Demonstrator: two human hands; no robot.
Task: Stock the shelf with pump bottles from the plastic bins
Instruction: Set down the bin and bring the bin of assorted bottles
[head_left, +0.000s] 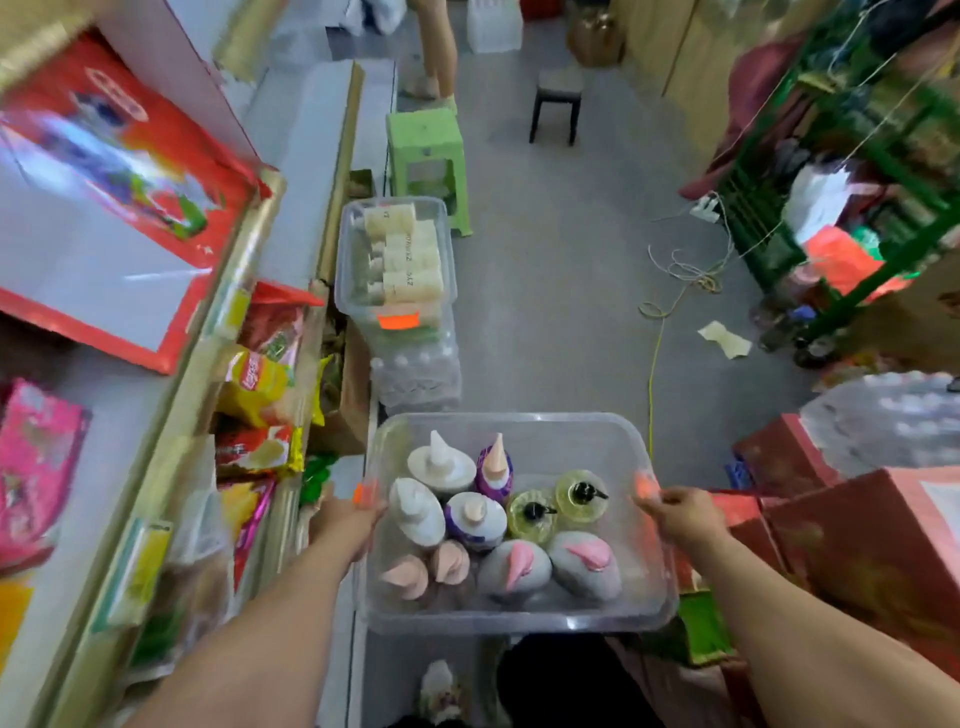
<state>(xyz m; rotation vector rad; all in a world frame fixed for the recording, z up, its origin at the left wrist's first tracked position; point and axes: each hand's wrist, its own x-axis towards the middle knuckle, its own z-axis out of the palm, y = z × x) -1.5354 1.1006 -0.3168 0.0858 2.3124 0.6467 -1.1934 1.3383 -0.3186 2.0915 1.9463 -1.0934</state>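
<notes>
Shop aisle with grey floor (561, 270); stocked shelf (244, 291) along the frame's left, green stool (426, 150) at upper centre. At lower centre, a clear plastic bin (519, 613) of upright pump bottles (472, 519) is gripped at its left rim by the left hand (353, 512) and at its right rim by the right hand (675, 512). A second bin (395, 260) lies above it.

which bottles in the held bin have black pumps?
The two clear yellow bottles, side by side toward the right hand in the held bin. All the others have white, peach or pink tops.
</notes>
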